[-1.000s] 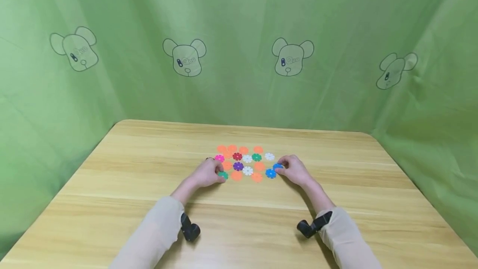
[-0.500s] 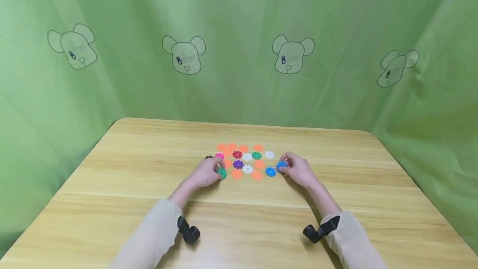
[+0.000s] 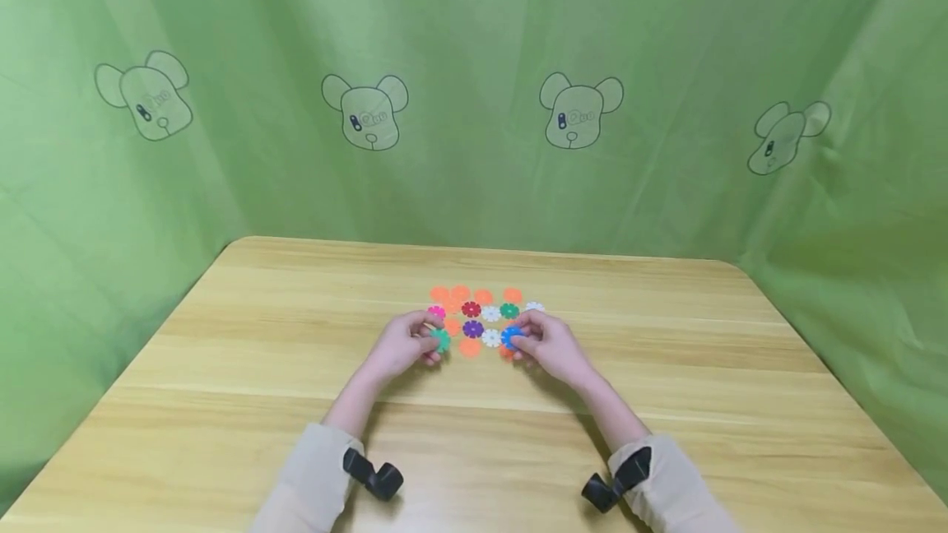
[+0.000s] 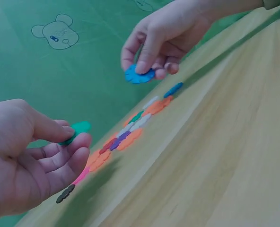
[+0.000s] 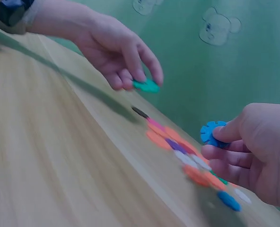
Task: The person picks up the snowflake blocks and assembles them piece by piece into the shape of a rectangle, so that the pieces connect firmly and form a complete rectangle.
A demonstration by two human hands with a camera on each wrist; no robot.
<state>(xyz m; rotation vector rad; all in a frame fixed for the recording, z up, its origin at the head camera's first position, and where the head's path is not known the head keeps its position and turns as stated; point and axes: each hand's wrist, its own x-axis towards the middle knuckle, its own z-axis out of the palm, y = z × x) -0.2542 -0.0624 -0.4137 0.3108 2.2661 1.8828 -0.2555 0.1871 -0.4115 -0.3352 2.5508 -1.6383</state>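
Note:
My left hand (image 3: 400,345) pinches a green notched flower-shaped disc (image 3: 441,340) between thumb and fingers, lifted above the table. Across from it, my right hand (image 3: 551,345) pinches a blue notched disc (image 3: 510,337), also raised, as the right wrist view shows with that blue disc (image 5: 211,133) well above the tabletop. The two held discs are apart. Below and between the hands lie more flat discs: a purple disc (image 3: 472,329), a red disc (image 3: 471,309), a white disc (image 3: 491,338), another green disc (image 3: 509,311), a pink disc (image 3: 436,312) and several orange ones.
The wooden table (image 3: 474,451) stretches out on all sides of the discs. A green curtain (image 3: 474,187) with printed bear heads hangs behind it. In the left wrist view, a dark disc (image 4: 65,194) and a second blue disc (image 4: 173,90) lie at the row's ends.
Both hands have picked their discs up off the table. The right hand has moved left with the blue disc, over the row. The left hand stays near its place, holding the green disc.

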